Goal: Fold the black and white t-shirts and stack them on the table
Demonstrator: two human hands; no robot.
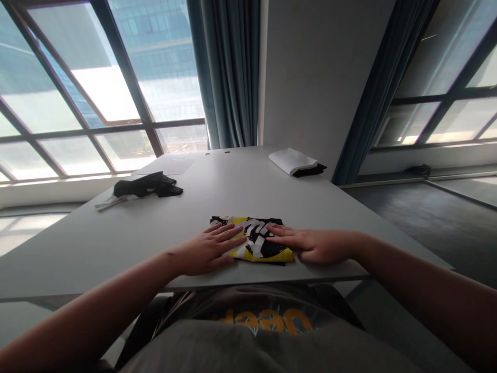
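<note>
Far to the left of the patterned cloth [258,242] and further back, a crumpled black cloth [145,185] sits on the white table [233,199], with some white fabric [123,201] poking out beside it; my left hand [207,248] is opened out flat, fingers a bit spread, fingertips over the patterned cloth's left side; that cloth, yellow, black and white, lies folded right between my hands; behind it and off to its right, a folded white cloth [292,159] with black fabric [310,170] showing at the edge; my right hand [318,244] is flat too, fingers stretched onto the patterned cloth's right side
</note>
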